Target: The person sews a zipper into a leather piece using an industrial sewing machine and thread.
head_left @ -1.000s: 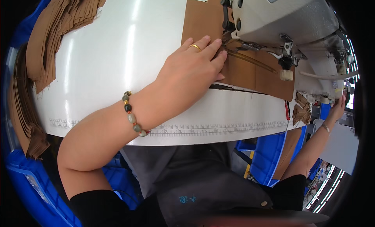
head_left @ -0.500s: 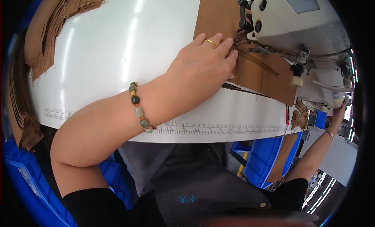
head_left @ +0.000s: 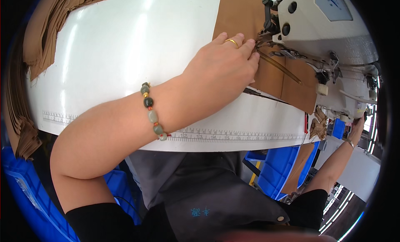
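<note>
My left hand [head_left: 227,62] lies flat, fingers stretched out, on a brown fabric piece [head_left: 235,17]. Its fingertips come right up to the presser foot area [head_left: 263,44] of a white sewing machine [head_left: 321,31]. To the right of the fingers, a narrow brownish strip or tube [head_left: 283,69] runs slantwise over the fabric. My right hand [head_left: 361,120] reaches up to the far right end of the machine. It is small and partly hidden there, so its grip does not show. The needle is hidden among the machine parts.
The white table [head_left: 108,54] has a printed ruler [head_left: 233,135] along its front edge. Brown fabric stacks [head_left: 46,37] hang over its left side. Blue bins [head_left: 277,171] stand below, one holding brown fabric. Crumpled brown scraps [head_left: 318,123] lie by the right edge.
The view has shifted slightly, so the machine, fabric and left hand all appear a little further right. My left hand stays flat on the fabric, and the right remains at the machine's end.
</note>
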Demonstrator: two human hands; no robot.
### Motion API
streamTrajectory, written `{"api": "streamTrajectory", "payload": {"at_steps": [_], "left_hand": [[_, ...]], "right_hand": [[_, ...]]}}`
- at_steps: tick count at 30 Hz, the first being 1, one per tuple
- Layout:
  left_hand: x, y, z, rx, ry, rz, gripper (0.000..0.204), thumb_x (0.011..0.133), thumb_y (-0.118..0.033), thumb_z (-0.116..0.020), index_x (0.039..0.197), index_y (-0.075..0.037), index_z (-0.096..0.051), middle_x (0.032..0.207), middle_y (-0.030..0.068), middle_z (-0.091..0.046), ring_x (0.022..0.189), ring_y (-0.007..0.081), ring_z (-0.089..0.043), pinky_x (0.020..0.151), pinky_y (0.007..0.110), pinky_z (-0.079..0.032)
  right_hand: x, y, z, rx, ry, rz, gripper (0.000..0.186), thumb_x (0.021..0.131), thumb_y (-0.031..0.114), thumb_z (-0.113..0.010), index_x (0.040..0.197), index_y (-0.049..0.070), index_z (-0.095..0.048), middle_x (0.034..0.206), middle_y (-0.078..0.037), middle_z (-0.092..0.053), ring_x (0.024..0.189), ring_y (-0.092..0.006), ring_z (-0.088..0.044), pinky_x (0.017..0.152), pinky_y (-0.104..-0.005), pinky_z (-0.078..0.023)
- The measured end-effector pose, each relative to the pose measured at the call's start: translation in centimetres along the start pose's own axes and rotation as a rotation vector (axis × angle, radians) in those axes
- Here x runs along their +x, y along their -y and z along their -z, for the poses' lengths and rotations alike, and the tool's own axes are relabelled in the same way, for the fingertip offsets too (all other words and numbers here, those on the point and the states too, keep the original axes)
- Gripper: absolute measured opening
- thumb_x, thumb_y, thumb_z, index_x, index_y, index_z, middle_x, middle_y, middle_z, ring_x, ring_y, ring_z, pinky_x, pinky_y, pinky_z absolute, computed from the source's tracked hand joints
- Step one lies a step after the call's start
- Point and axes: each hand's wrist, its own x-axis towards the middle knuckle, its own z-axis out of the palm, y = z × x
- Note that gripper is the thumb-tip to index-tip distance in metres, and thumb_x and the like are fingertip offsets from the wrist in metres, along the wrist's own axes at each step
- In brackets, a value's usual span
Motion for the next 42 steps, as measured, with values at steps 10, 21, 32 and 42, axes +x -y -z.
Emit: {"api": "streamTrajectory", "payload": {"at_steps": [10,21,32,42], "left_hand": [[0.1,0.0,0.1,0.006,0.011,-0.003,0.045,0.099,-0.031,-0.065,0.131,0.0,-0.066,0.139,0.0145,-0.064,0.132,0.0326,-0.058,0.11,0.045,-0.049],[1.0,-1.1,1.1,-0.02,-0.014,0.021,0.037,0.09,-0.025,-0.076,0.122,-0.006,-0.072,0.128,0.0092,-0.068,0.123,0.0301,-0.065,0.099,0.039,-0.056],[2.4,-1.9,2.0,0.062,0.111,-0.011,0.038,0.087,-0.024,-0.08,0.121,-0.006,-0.075,0.124,0.0086,-0.071,0.122,0.0312,-0.067,0.092,0.038,-0.058],[2.5,-2.0,2.2,0.053,0.144,0.036,0.037,0.085,-0.022,-0.082,0.118,-0.006,-0.076,0.119,0.0116,-0.072,0.109,0.0327,-0.071,0.086,0.038,-0.058]], "right_hand": [[0.8,-2.5,1.5,0.197,-0.042,0.043,0.04,0.105,0.026,-0.062,0.138,0.004,-0.059,0.133,-0.014,-0.067,0.119,-0.0295,-0.066,0.1,-0.0468,-0.057],[-5.6,-7.3,-2.0,0.567,-0.068,0.173,0.045,0.102,0.025,-0.068,0.142,0.007,-0.057,0.147,-0.008,-0.058,0.136,-0.0278,-0.053,0.119,-0.0473,-0.039],[-11.6,-9.6,-5.1,0.298,-0.236,0.204,0.036,0.105,0.024,-0.062,0.135,0.006,-0.064,0.134,-0.011,-0.067,0.126,-0.0258,-0.061,0.109,-0.0405,-0.046],[-18.5,-10.0,-9.1,-0.411,-0.458,0.459,0.044,0.107,0.032,-0.056,0.135,0.0,-0.065,0.133,-0.016,-0.068,0.125,-0.0247,-0.063,0.106,-0.0344,-0.047]]}}
